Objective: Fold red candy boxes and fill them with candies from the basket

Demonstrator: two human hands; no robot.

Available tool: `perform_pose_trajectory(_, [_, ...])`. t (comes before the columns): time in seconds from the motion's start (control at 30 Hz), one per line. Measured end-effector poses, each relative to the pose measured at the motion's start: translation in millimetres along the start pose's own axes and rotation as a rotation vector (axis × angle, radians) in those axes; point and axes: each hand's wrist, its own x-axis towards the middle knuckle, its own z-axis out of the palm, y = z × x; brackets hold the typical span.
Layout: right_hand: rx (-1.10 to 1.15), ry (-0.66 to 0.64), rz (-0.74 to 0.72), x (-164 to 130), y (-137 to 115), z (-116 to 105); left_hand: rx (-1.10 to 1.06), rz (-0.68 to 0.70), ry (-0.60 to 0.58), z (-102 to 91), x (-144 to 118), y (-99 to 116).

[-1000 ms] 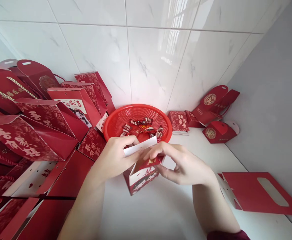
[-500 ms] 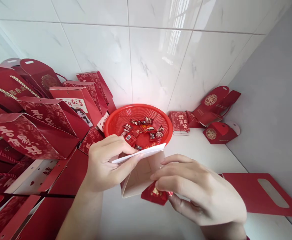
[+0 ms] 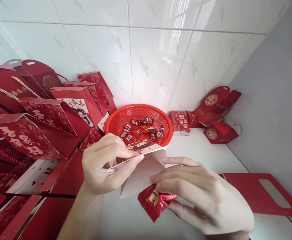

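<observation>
My left hand point(image 3: 110, 163) pinches the upper flap of a small paper gift box point(image 3: 142, 175), thumb inside and fingers behind. The box's pale inside faces me, and a printed picture shows on the flap's outer side. Just right of the box's mouth, my right hand point(image 3: 198, 193) is closed on a shiny red wrapped candy point(image 3: 156, 201) with gold lettering. The candy hangs below the fingers, in front of the box. Beyond the hands sits a red plastic basket point(image 3: 169, 128), with several small wrapped candies point(image 3: 137, 131) lying in it.
Many red gift boxes point(image 3: 33, 136) crowd the left side, some standing, some lying. A few more red boxes point(image 3: 211, 103) stand at the back right by the grey wall. A flat red piece with an oval cutout point(image 3: 248, 190) lies at right on the white table point(image 3: 211, 150).
The right hand has drawn slightly right and down, and the candy has turned and shows more. The left hand has tilted the box flap, so its printed outer face shows.
</observation>
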Motion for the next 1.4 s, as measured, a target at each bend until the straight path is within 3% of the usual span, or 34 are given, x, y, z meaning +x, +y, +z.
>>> perform_pose_trajectory(0.27, [-0.036, 0.022, 0.028, 4.3, -1.3, 2.7, 0.020, -0.028, -0.031, 0.6, 1.8, 0.2])
perform_pose_trajectory(0.5, [-0.143, 0.155, 0.079, 6.8, -1.7, 7.8, 0.032, -0.070, -0.063, 0.7, 2.6, -0.3])
perform_pose_trajectory(0.97, [-0.174, 0.159, 0.134, 4.5, -3.0, 9.2, 0.008, -0.070, -0.106, 1.9, 5.0, 0.5])
perform_pose_trajectory(1.13, [-0.136, 0.175, 0.090, 6.3, -3.6, 7.5, -0.009, -0.032, -0.112, 3.3, 4.9, 1.0])
perform_pose_trajectory(1.23, [-0.100, 0.166, 0.092, 6.5, -5.0, 4.8, -0.029, -0.067, -0.149, 2.6, 4.3, 2.7])
perform_pose_trajectory(1.4, [0.035, 0.124, -0.037, 5.1, -5.1, -0.8, -0.143, -0.139, -0.239, 1.3, 3.8, 4.1])
